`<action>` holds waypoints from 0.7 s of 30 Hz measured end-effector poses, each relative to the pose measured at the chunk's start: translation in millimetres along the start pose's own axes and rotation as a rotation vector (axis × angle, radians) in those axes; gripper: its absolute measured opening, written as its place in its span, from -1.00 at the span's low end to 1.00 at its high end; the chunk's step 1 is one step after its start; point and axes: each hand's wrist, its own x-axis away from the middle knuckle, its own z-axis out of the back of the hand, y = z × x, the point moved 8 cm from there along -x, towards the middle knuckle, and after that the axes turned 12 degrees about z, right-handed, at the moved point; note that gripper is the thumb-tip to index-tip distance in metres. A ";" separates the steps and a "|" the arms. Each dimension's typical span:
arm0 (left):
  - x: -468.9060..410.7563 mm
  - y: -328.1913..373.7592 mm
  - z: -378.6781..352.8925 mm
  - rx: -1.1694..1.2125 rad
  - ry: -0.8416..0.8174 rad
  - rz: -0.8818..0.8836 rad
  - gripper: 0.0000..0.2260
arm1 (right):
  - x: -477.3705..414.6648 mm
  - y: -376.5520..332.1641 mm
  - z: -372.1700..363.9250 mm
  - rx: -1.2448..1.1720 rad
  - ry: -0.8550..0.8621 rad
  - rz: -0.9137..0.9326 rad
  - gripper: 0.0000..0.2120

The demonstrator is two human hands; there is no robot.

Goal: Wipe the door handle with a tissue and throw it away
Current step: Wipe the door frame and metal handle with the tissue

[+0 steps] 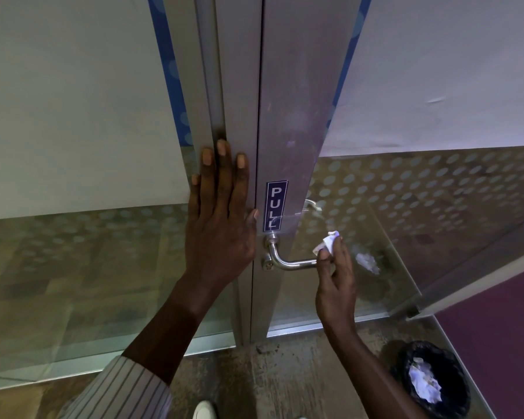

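Observation:
A steel lever door handle juts from the aluminium door frame, just below a blue PULL sticker. My right hand pinches a crumpled white tissue against the free end of the handle. My left hand lies flat with fingers spread on the fixed frame to the left of the handle, holding nothing. A black bin lined with a dark bag stands on the floor at the lower right, with white crumpled paper inside.
Glass panels with frosted dots flank the door on both sides; a reflection of the tissue shows in the right pane. The floor is rough grey concrete. A white shoe tip shows at the bottom edge.

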 end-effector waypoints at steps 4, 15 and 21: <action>-0.5 0.1 1.2 -0.002 0.000 0.001 -0.07 | 8.9 2.9 1.4 -0.618 0.255 -0.233 -0.52; 0.2 -0.1 0.2 -0.010 0.008 0.000 -0.10 | 47.1 -4.8 -54.3 -1.178 0.172 -0.584 -0.17; 0.5 0.5 0.0 -0.008 0.016 0.000 -0.05 | 44.3 -4.5 -58.7 -1.289 0.104 -0.645 -0.24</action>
